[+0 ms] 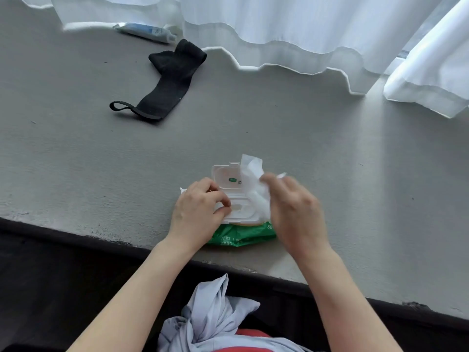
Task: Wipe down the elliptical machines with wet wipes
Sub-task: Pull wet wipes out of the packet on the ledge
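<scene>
2 hands work at a green pack of wet wipes [241, 236] lying on a grey counter [101, 174] near its front edge.

The pack's white flip lid [227, 177] stands open. The left hand [198, 212] rests on the pack, its grip curled, with the fingertips pinching at the white plastic frame of the opening. The right hand [291, 209] is just beside the pack, its grip clenched round a white wet wipe [253, 179] that rises crumpled above the opening; the hand is blurred, so the exact finger hold cannot be told. Farther back on the counter lie a black fabric strap [167, 82] with a loop and a white tube [144, 33], well apart from the pack, under the hem of a white curtain [279, 29].
</scene>
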Motion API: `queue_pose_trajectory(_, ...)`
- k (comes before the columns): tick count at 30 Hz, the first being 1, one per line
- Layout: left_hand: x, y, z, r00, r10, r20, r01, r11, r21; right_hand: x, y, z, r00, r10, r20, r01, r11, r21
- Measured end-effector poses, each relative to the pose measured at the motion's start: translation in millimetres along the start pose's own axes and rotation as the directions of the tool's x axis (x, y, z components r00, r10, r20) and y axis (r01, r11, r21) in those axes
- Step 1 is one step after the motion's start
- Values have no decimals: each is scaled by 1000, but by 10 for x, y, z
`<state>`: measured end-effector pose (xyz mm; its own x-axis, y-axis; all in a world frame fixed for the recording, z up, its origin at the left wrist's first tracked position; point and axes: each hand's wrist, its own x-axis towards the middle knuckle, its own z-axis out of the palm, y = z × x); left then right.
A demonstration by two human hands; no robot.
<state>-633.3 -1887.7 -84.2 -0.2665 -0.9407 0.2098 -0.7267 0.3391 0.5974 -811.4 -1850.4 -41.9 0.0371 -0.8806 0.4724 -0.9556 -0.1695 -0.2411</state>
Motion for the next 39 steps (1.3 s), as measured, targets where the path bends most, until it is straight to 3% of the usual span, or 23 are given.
queue_pose_trajectory(3, 99, 67, -8, 992, -12, 122, 2, 997, 79, -98, -13, 177, 986, -16, 168, 28, 997, -74)
queue_pose_trajectory(10, 171, 101, 72, 977, 6, 215, -41, 986, 159, -153, 97, 264, 972, 69, 225, -73, 997, 10)
queue_pose_trajectory(18, 51, -9, 57, 991, 115, 75, -115, 993, -5, -127, 81, 189, 941, 108, 320, -129, 990, 47)
queue_pose_trajectory(22, -7, 36, 39, 997, 79, 11, -78, 991, -107, -131, -21, 112, 956, 61, 286, -92, 991, 96)
queue_pose_trajectory(25, 9, -5, -18, 998, 25, 53, -13, 975, -224, -142, -51, 142, 940, 91, 327, -124, 989, 81)
queue_pose_trajectory(28, 35, -119, -103, 989, 32, 148, 0, 978, -207, -145, -19, 214, 934, 130, 334, -167, 982, 85)
queue_pose_trajectory(34, 69, -133, -50, 993, 84, 78, -70, 983, -171, -105, -71, 189, 969, 112, 222, -144, 981, 131)
queue_pose_trajectory(36, 57, -106, -3, 996, 44, 73, -32, 986, -164, -56, -150, 122, 986, 77, 150, -101, 982, 161)
queue_pose_trajectory(39, 39, -79, 11, 997, 2, 83, 15, 979, -202, 19, -262, 160, 984, 10, 176, -27, 995, 92)
